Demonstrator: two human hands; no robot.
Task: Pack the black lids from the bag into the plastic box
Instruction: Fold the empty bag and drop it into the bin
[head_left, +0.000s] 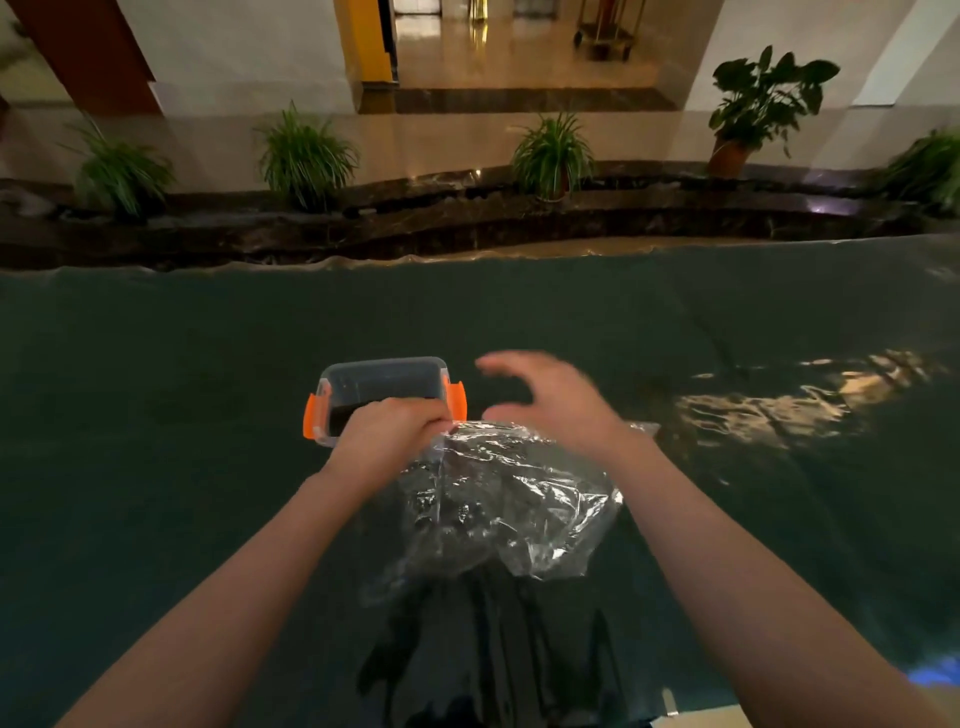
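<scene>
Crinkled glossy clear plastic bag (511, 499) — translucent, perhaps smooth, plastic box (384, 384)

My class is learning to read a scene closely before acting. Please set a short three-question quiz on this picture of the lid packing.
1. True or false: the plastic box has orange clips.
2. Which hand has its fingers curled at the near edge of the box, by the bag's mouth: A left, B right?
3. Fill in: the clear bag lies on a dark ____ cloth.

Key
1. True: a clip shows at each end.
2. A: the left hand is curled there; what is in its grip is hidden. The right hand hovers spread and blurred over the bag's far end.
3. Green.
</scene>
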